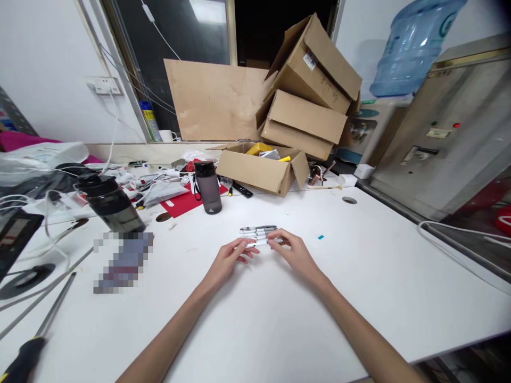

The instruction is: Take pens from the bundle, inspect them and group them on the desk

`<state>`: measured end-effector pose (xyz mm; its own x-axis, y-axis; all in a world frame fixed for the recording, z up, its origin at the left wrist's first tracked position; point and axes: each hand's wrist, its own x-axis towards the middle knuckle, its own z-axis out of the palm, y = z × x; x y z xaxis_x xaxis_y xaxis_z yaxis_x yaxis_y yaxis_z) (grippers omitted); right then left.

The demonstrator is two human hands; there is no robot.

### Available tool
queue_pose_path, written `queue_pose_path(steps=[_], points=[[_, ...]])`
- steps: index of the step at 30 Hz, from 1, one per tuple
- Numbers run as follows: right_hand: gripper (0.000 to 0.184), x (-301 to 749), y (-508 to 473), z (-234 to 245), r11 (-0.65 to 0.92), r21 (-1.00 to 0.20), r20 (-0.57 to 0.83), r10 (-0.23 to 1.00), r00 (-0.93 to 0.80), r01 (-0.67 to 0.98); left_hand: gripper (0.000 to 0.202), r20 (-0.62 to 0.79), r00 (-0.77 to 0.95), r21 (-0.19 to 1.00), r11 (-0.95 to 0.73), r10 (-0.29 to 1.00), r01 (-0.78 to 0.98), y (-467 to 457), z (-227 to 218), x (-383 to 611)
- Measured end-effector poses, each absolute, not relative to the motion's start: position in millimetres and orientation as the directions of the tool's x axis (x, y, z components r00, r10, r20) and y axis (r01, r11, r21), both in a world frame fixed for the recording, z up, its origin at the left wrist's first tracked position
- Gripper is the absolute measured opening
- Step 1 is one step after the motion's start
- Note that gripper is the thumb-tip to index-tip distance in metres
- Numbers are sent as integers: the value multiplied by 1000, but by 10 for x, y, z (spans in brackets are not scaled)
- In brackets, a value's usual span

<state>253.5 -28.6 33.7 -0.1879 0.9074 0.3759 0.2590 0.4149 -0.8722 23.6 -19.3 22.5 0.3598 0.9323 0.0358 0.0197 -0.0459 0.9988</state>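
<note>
Between my two hands lies a white pen, held level just above or on the white table. My left hand pinches its left end between thumb and fingers. At the other end, the fingers of my right hand close on the pen's darker tip. Just beyond it, several more pens lie side by side in a row, one of them with a dark, clear barrel. My fingers hide part of the row's near side.
A grey bottle and an open cardboard box stand behind the pens. Left are a dark bottle, a blurred-out flat object and a screwdriver. A small blue piece lies right of my hands, near a metal cabinet.
</note>
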Motion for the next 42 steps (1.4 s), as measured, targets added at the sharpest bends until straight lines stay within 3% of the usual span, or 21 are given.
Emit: queue_pose_path(steps=[14, 26, 34, 42], points=[[14, 2569, -239, 355, 466, -876, 451, 883, -128, 128, 49, -104, 295, 982, 146, 950, -123, -180, 172, 229], [20, 2651, -170, 330, 423, -895, 431, 902, 30, 143, 43, -57, 311, 986, 102, 949, -129, -181, 228, 191], [19, 2694, -100, 285, 387, -920, 391, 914, 105, 63, 42, -62, 299, 986, 104, 952, -128, -162, 244, 162], [24, 2638, -188, 296, 342, -918, 359, 931, 57, 201, 42, -41, 309, 991, 77, 950, -107, -164, 245, 158]])
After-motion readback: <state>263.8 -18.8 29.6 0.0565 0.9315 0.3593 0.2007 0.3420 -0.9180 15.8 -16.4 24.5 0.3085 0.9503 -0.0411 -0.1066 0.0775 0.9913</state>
